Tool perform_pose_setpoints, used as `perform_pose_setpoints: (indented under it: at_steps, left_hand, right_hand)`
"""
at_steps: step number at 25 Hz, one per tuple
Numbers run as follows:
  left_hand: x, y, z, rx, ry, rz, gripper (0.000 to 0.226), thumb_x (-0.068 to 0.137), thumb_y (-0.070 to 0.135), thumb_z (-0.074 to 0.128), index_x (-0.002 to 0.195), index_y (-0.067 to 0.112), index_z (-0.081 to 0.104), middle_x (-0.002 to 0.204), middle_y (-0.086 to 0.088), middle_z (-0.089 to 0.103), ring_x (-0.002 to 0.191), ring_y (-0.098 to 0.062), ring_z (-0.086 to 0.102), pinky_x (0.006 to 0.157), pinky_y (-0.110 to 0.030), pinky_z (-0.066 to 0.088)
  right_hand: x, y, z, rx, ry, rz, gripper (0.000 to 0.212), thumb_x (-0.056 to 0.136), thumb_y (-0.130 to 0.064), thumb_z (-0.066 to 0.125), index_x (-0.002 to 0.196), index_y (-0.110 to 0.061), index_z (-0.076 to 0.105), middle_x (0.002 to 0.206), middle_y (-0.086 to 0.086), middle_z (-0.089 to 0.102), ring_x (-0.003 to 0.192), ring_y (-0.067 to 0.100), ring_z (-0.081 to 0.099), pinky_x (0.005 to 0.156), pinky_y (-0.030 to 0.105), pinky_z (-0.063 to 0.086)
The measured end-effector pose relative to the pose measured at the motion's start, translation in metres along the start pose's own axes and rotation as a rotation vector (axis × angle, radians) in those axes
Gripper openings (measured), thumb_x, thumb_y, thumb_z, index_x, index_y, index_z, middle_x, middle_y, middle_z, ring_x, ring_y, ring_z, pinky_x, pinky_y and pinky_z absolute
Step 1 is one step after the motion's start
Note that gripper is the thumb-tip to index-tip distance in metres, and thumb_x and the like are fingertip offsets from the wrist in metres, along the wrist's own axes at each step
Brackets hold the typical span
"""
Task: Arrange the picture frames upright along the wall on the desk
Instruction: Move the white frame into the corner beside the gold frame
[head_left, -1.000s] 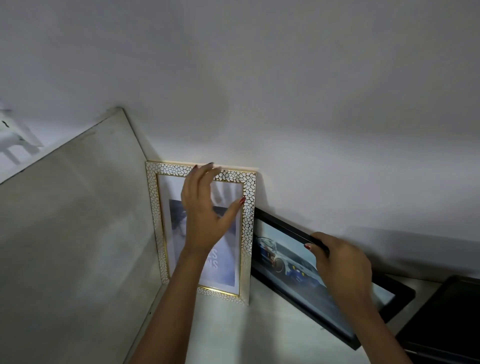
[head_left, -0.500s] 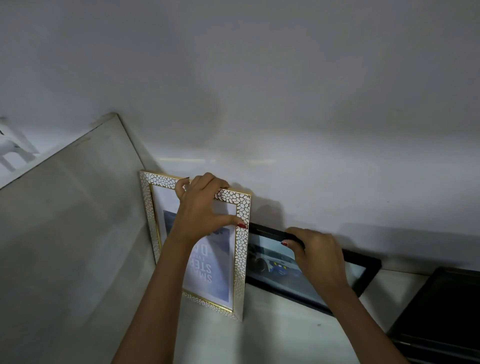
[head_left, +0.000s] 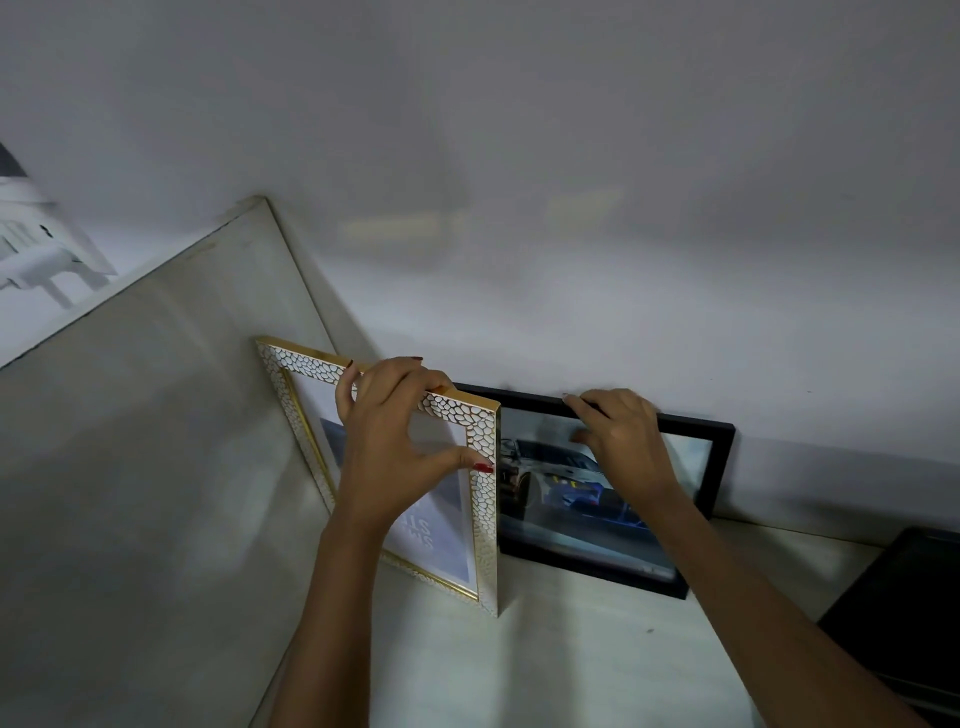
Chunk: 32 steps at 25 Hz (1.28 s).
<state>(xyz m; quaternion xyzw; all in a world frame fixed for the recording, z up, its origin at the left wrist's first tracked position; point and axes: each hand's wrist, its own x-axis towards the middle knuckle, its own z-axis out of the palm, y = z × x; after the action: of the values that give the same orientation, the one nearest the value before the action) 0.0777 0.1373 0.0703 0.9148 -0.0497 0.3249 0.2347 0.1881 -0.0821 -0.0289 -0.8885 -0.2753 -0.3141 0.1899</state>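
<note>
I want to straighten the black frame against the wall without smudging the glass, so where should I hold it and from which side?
Grip the black frame by its top rail, coming down from above as the right hand does now. It stands on its long edge on the desk with its top against the wall, so that rail is exposed. The white and gold frame crowds its left end.

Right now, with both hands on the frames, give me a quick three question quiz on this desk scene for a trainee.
1. True or false: the left hand grips the top edge of the white-and-gold pebbled frame.
2. What does the picture in the black frame under the right hand show? A) a car B) a boat C) a dog
3. Fill in: the black frame leans against the ____.

Key: 1 true; 2 A; 3 wall.
</note>
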Motion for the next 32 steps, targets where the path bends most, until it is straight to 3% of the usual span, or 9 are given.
perform_pose_setpoints:
  at_steps: [4, 9, 13, 17, 22, 24, 26, 29, 32]
  left_hand:
    - [-0.007, 0.001, -0.005, -0.008, 0.014, 0.0, 0.06, 0.049, 0.058, 0.071, 0.094, 0.02, 0.057, 0.101, -0.008, 0.065, 0.108, -0.012, 0.047, 0.106, -0.025, 0.013]
    - [-0.008, 0.003, -0.007, -0.021, 0.015, -0.009, 0.057, 0.05, 0.056, 0.07, 0.094, 0.023, 0.054, 0.1, -0.008, 0.066, 0.107, -0.011, 0.047, 0.107, -0.022, 0.011]
    - [-0.007, 0.003, -0.008, -0.008, 0.013, -0.021, 0.059, 0.05, 0.057, 0.068, 0.092, 0.017, 0.06, 0.1, -0.009, 0.066, 0.107, -0.012, 0.047, 0.107, -0.021, 0.01]
    - [-0.011, 0.006, -0.015, 0.033, 0.013, -0.054, 0.061, 0.045, 0.059, 0.069, 0.086, 0.013, 0.065, 0.097, -0.005, 0.066, 0.103, -0.009, 0.05, 0.101, -0.026, 0.016]
    - [-0.018, 0.021, -0.031, 0.011, -0.035, -0.077, 0.045, 0.043, 0.057, 0.067, 0.073, 0.027, 0.054, 0.084, 0.012, 0.054, 0.087, -0.003, 0.049, 0.095, -0.022, 0.016]
    - [-0.023, 0.028, -0.047, -0.022, -0.034, -0.093, 0.032, 0.049, 0.05, 0.065, 0.072, 0.034, 0.048, 0.076, 0.019, 0.048, 0.077, -0.001, 0.047, 0.086, -0.023, 0.022]
    - [-0.03, 0.035, -0.068, -0.108, -0.032, -0.112, 0.027, 0.051, 0.046, 0.066, 0.068, 0.038, 0.046, 0.077, 0.025, 0.05, 0.075, 0.003, 0.047, 0.079, -0.023, 0.028]
    - [-0.048, 0.053, -0.093, -0.329, 0.082, -0.151, 0.028, 0.05, 0.038, 0.069, 0.068, 0.042, 0.049, 0.078, 0.024, 0.052, 0.071, 0.001, 0.048, 0.067, -0.014, 0.037]
    - [-0.065, 0.073, -0.098, -0.5, 0.283, -0.32, 0.03, 0.051, 0.03, 0.072, 0.07, 0.044, 0.053, 0.083, -0.008, 0.058, 0.077, -0.025, 0.054, 0.071, -0.035, 0.045]
  right_hand:
    - [0.006, 0.001, 0.011, 0.094, 0.097, -0.061, 0.03, 0.068, 0.002, 0.065, 0.098, -0.002, 0.067, 0.084, 0.013, 0.072, 0.085, 0.021, 0.046, 0.066, 0.037, 0.053]
    - [0.01, 0.001, 0.015, -0.001, 0.139, -0.022, 0.033, 0.064, -0.005, 0.074, 0.096, -0.012, 0.069, 0.082, 0.004, 0.072, 0.082, 0.019, 0.045, 0.071, 0.034, 0.038]
    - [0.007, -0.007, 0.008, -0.102, 0.13, 0.016, 0.041, 0.068, -0.009, 0.072, 0.107, -0.021, 0.063, 0.096, 0.008, 0.068, 0.093, 0.018, 0.043, 0.079, 0.035, 0.026]
    - [-0.029, -0.019, -0.013, -0.029, 0.121, 0.209, 0.049, 0.072, -0.001, 0.065, 0.113, -0.024, 0.054, 0.112, 0.01, 0.062, 0.105, 0.018, 0.041, 0.085, 0.037, 0.025]
    - [-0.094, -0.012, -0.037, 0.033, -0.076, 0.478, 0.053, 0.067, 0.001, 0.067, 0.114, -0.021, 0.055, 0.126, 0.013, 0.053, 0.116, 0.026, 0.039, 0.09, 0.05, 0.035]
    - [-0.111, -0.013, -0.053, 0.211, -0.123, 0.514, 0.053, 0.067, 0.001, 0.068, 0.116, -0.015, 0.055, 0.128, 0.016, 0.048, 0.117, 0.032, 0.044, 0.097, 0.033, 0.034]
    - [-0.128, -0.027, -0.073, 0.454, -0.157, 0.56, 0.057, 0.068, -0.001, 0.071, 0.119, -0.015, 0.052, 0.127, 0.015, 0.044, 0.116, 0.026, 0.045, 0.098, 0.013, 0.03]
    - [-0.16, -0.057, -0.094, 0.729, -0.219, 0.732, 0.078, 0.065, -0.011, 0.078, 0.127, -0.032, 0.036, 0.13, 0.0, 0.037, 0.118, 0.015, 0.041, 0.102, 0.036, 0.037]
    - [-0.178, -0.077, -0.123, 0.965, -0.057, 0.961, 0.105, 0.062, -0.002, 0.079, 0.134, -0.043, 0.014, 0.134, 0.0, 0.036, 0.12, 0.017, 0.043, 0.102, 0.044, 0.035]
